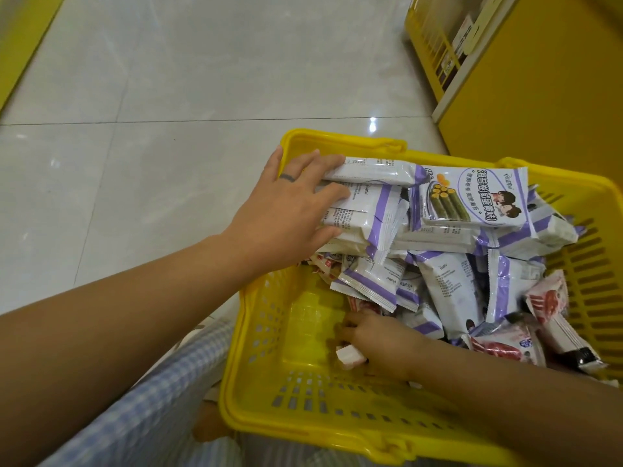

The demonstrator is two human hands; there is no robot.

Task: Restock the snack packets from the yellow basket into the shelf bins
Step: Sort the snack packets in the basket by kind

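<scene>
The left hand (286, 203) lies with fingers spread and fairly straight over the end of a stack of white-and-purple packets (371, 203) heaped in the yellow basket (303, 423). The right hand (381, 342) curls round a small red-and-white packet (350, 358) near the basket's bare bottom. To lift cleanly, the left hand likely needs to square the stack and tuck the thumb under it, since slick packets may fan out on the way to the shelf (539, 79).

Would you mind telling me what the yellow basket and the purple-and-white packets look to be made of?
Yellow basket: rigid moulded plastic, slightly glossy, judging by its slotted walls. Purple-and-white packets: thin printed plastic film, probably, with crinkles, sheen and crimped serrated ends.
</scene>
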